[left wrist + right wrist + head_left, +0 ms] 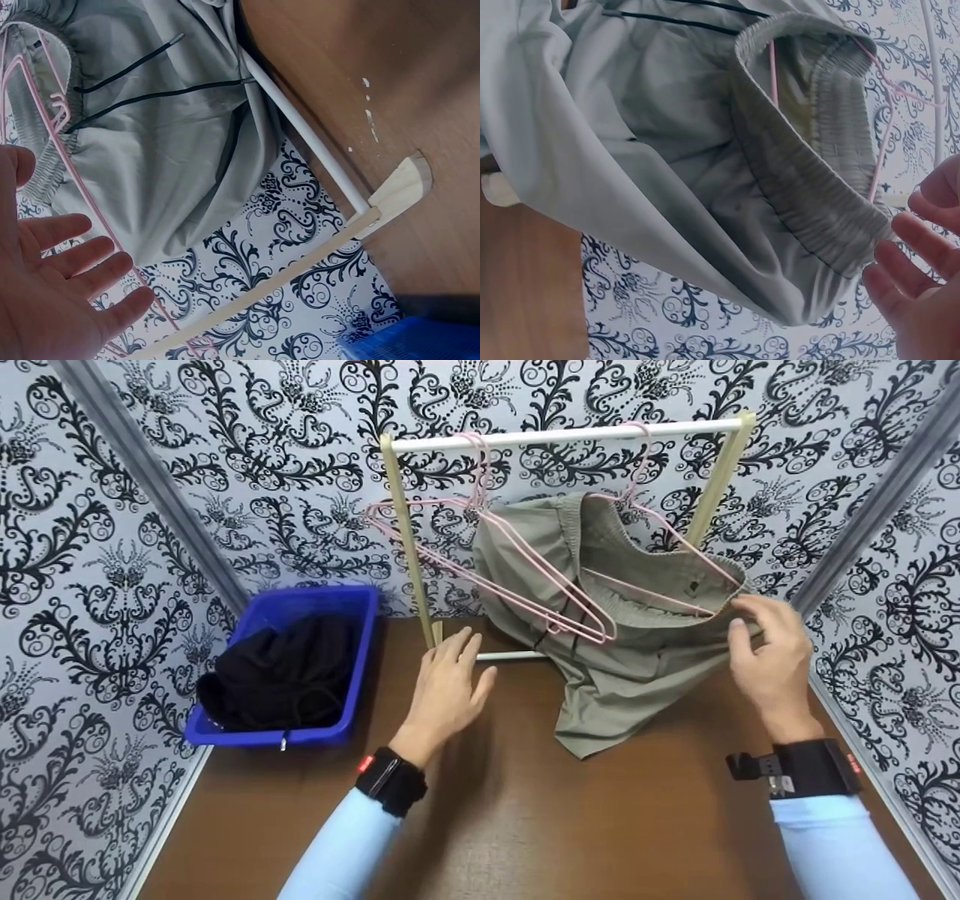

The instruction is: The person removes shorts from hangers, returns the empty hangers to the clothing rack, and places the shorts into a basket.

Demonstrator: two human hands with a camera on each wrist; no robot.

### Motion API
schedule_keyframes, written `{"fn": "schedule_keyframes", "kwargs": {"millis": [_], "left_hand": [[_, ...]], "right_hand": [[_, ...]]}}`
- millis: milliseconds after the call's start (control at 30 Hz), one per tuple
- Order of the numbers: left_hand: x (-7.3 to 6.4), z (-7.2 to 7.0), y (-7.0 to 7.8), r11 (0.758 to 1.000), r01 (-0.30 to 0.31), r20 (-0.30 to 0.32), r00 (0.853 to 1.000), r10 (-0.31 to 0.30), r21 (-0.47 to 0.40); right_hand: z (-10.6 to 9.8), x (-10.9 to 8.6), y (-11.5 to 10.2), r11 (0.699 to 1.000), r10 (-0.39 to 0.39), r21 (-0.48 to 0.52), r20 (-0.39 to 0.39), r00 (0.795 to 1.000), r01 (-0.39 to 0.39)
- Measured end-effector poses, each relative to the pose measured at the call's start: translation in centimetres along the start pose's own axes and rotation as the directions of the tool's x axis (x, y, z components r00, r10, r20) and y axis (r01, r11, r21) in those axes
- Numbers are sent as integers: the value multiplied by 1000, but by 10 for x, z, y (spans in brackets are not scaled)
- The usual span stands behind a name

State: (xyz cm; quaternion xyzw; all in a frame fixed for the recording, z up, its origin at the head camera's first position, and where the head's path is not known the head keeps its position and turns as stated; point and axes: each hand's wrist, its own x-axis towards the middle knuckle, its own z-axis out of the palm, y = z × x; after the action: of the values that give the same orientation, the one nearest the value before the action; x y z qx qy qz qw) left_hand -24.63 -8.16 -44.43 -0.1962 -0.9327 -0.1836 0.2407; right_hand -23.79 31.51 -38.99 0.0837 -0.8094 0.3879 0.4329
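Observation:
Grey-green drawstring shorts (630,660) hang from a pink hanger (679,536) on the rack, the hanger's arms inside the elastic waistband (810,180). Dark drawstrings (150,97) dangle from the front. At the waistband's right end is my right hand (772,656), thumb apart from the loosely bent fingers, fingertips (904,225) right at the fabric's edge. My left hand (446,690) is spread with nothing in it, in front of the rack's left post. A second pink hanger (525,547) carries no garment and overlaps the shorts.
The small rack has a white top rail (555,437), wooden posts (409,547) and a white lower bar (510,656). To its left, a blue basket (364,652) holds black clothing (285,675). Patterned walls enclose the brown table (525,825) at the back and sides.

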Motion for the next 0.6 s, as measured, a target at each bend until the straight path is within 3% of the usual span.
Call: {"fn": "schedule_keyframes", "kwargs": {"millis": [133,400,600], "left_hand": [[5,-4,3,1000,-10,-3,1000,11,19],[15,-7,7,998,-13,34,999,11,55],[22,-7,10,998,-12,71,997,8,61]], "right_hand": [[-5,10,-2,999,26,-20,5,1000,-26],[-13,22,-2,995,73,-76,96,993,-65],[-16,30,3,981,146,-155,209,967,-115]]}}
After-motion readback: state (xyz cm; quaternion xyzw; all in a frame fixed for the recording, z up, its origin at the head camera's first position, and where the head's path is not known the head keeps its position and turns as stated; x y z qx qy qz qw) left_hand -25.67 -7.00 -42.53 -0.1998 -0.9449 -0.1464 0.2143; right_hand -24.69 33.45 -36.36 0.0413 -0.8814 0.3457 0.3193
